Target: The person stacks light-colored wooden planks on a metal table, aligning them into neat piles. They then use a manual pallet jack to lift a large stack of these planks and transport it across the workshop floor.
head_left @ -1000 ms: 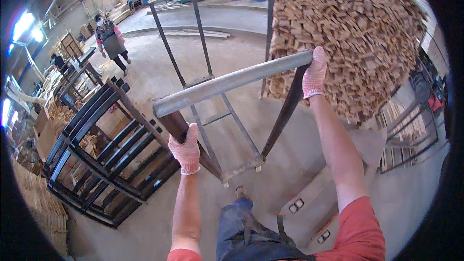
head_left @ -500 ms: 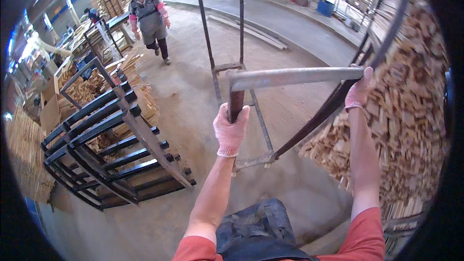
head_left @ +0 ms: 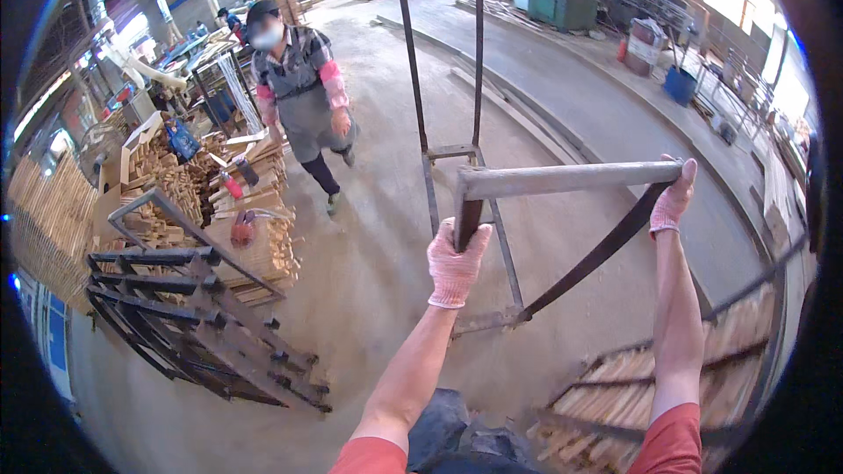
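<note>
Both hands, in pinkish knit gloves, hold the near end of a metal cart frame (head_left: 571,177). My left hand (head_left: 457,268) is closed round its left upright, just below the grey top bar. My right hand (head_left: 673,200) grips the right end of that bar, partly hidden behind the metal. The frame's low base runs forward along the concrete floor. At its far end stands a tall, thin upright loop (head_left: 480,70). No load shows on the base. Whether wheels sit under it, I cannot tell.
Stacked black metal racks (head_left: 167,307) stand at left, beside a heap of wood pieces (head_left: 268,246). A masked co-worker in an apron (head_left: 303,114) walks ahead on the left. Wood strips in a rack (head_left: 667,386) lie close at lower right. A blue bin (head_left: 680,85) stands far right.
The view has shifted forward and the cart frame appears further right, still in both hands. The co-worker is closer. The big wood heap at right has left view, and racked strips show there.
</note>
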Demonstrator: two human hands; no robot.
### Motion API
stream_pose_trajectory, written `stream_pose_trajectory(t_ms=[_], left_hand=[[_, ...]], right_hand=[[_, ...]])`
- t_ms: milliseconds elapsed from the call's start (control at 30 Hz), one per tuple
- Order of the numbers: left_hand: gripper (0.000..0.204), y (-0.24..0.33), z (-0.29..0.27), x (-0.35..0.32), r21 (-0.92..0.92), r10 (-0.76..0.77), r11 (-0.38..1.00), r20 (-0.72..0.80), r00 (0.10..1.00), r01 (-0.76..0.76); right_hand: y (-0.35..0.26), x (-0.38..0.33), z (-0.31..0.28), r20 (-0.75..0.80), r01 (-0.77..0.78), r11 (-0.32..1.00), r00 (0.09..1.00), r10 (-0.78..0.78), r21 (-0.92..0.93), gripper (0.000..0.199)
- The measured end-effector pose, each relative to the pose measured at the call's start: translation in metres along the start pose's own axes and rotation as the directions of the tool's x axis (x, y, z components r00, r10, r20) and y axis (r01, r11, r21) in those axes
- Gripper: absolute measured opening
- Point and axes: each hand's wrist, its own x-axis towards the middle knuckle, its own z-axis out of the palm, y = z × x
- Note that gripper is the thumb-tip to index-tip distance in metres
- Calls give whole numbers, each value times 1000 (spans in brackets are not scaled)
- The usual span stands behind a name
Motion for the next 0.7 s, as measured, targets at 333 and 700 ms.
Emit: stream_pose_trajectory(t_ms=[333,700], left_hand=[[34,-104,182,306,151,130,982,-95,987,-115],[28,-171,303,677,171,140,979,-197,970,-106]], right_hand=[[193,287,227,125,-45,999,991,42,17,80],[407,535,526,256,-105,987,964,70,124,69]])
